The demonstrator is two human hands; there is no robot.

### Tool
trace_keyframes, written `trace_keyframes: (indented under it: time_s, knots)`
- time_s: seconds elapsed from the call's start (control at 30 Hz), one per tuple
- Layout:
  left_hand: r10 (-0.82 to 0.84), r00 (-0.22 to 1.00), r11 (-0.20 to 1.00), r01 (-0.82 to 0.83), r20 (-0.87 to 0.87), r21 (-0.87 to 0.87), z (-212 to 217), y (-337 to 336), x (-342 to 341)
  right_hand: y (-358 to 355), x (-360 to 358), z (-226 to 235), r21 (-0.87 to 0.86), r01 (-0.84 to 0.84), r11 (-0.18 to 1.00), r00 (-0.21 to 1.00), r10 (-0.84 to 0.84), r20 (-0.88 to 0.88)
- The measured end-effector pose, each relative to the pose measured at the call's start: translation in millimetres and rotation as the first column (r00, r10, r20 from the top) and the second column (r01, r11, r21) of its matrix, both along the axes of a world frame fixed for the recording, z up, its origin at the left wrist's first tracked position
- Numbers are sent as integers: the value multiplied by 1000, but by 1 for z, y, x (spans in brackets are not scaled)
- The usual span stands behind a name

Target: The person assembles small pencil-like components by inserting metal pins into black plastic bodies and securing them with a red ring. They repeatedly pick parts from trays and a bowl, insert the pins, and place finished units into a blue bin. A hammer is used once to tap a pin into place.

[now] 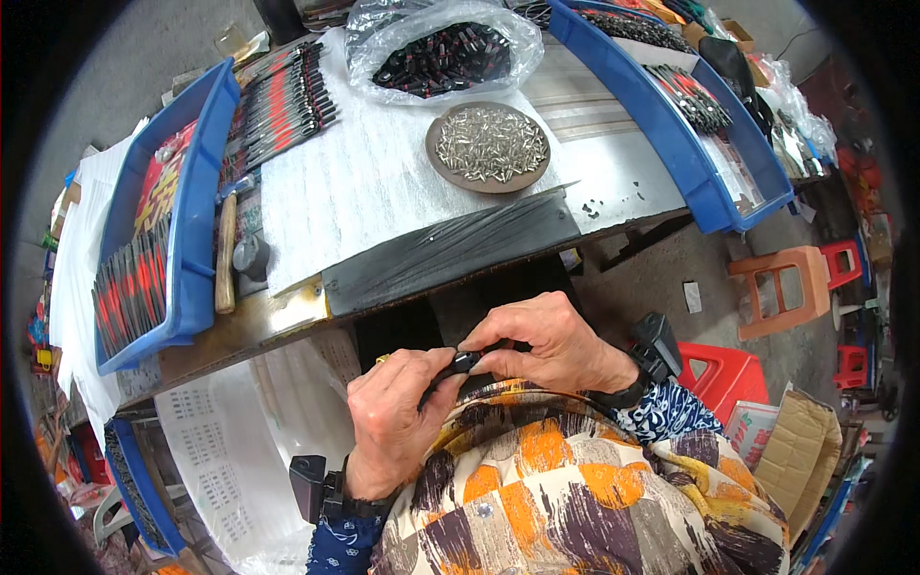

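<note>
Both my hands are raised in front of my body, just off the near edge of the workbench. Between them they pinch a small black part [467,361] with a shiny glint; its exact kind is mostly hidden by the fingers. My left hand [398,407] closes on its left end, thumb and forefinger together. On its right end, my right hand [548,343] grips with thumb and fingers. Beyond them on the bench stands a round brown dish [436,172] heaped with small silvery metal pieces [491,142]. A clear plastic bag [522,57] behind it holds many black-and-red parts [446,59].
Blue trays [196,278] [661,134] stand left and right, with slim black-and-red tools in them. More such tools [278,105] lie in rows by the bag. A wooden-handled tool [226,254] and a dark mat [450,251] lie along the front. Stools [786,292] stand at right.
</note>
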State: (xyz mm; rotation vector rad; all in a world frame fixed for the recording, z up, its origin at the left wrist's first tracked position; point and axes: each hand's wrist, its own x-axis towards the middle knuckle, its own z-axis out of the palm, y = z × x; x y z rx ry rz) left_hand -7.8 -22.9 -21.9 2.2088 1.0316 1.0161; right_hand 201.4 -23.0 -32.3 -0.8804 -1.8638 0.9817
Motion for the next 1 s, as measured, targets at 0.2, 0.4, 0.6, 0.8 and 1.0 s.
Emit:
trace_keyframes:
  time_s: [0.2,0.4,0.6,0.8,1.0]
  knots:
    - [10,1000,998,-11,19,58,7,8,3,11,13,23,5,-19,1000,998,19,58]
    - [101,995,987,-103,25,121,15,20,-1,45,33,34,534,347,771,825,-522,217]
    - [181,983,975,-183,23,124,20,29,-7,67,39,27,648,335,684,687,-648,329]
    - [219,976,969,-219,14,112,24,33,-10,73,38,25,632,314,708,686,-630,365]
    - [218,976,970,-214,-23,114,27,34,-9,78,41,24,582,317,749,730,-585,354]
